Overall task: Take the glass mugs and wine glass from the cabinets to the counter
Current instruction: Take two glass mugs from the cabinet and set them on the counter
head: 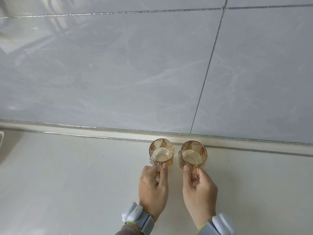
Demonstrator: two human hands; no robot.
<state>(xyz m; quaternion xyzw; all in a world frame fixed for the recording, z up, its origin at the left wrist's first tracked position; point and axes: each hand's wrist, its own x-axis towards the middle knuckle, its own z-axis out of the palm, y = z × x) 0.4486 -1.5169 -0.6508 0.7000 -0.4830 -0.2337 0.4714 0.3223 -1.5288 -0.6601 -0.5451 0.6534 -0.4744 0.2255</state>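
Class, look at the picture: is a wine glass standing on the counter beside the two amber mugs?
No: only the left mug and right mug stand on the counter, each handle held by a hand.

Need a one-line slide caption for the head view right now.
Left hand and right hand each grip the handle of an amber mug, upright side by side on the counter by the wall.

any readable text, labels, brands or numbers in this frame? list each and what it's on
None readable.
Left mug and right mug: amber glass with a relief pattern only, no lettering.
Wrist devices: no legible marking.
Counter and wall tiles: veining and reflections, no text.
Left hand and right hand hold the mug handles.
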